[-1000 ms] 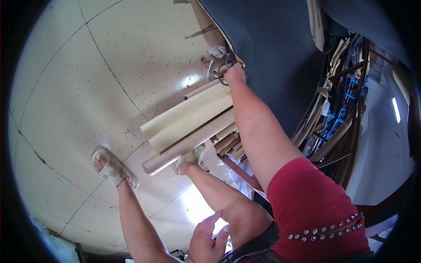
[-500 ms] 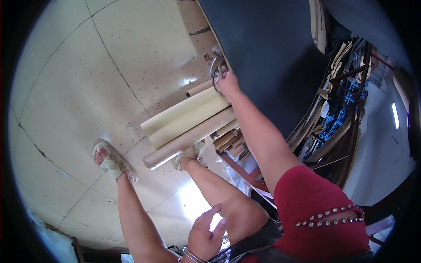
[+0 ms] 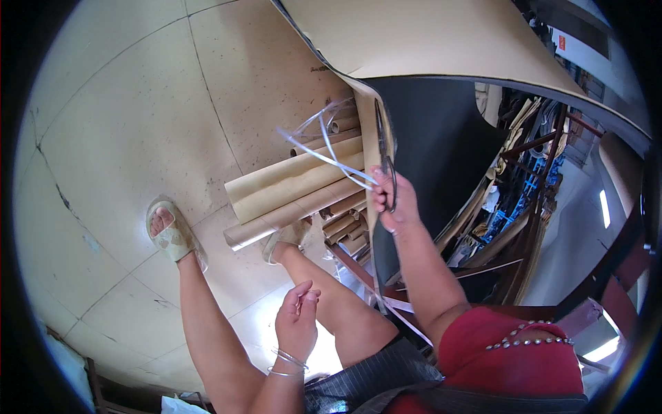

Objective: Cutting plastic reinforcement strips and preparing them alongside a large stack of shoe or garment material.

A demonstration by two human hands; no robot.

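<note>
My right hand [image 3: 397, 200] is closed round the black handles of a pair of scissors [image 3: 389, 172], whose blades point away from me along the edge of a large sheet [image 3: 441, 41]. That sheet is beige on one face and dark on the other, and its edge curls over. Pale, shiny strips of strap [image 3: 338, 160] stick out to the left from the same hand; whether the fingers pinch them is hard to tell. Above my lap hovers my left hand [image 3: 296, 328], fingers loosely bent and a little apart, with nothing visible in it and a bangle on its wrist.
Beige rolls [image 3: 296, 183] lie by my right foot, beside a stack of cardboard tubes [image 3: 348, 228]. A rack [image 3: 531, 165] with dark red bars holds many folded sheets on the right. Pale floor tiles [image 3: 131, 138] spread to the left.
The sheet's near part has folded over, showing its beige face. My right hand has come nearer with the scissors, and the pale strips now show. My left hand has shifted slightly left and up.
</note>
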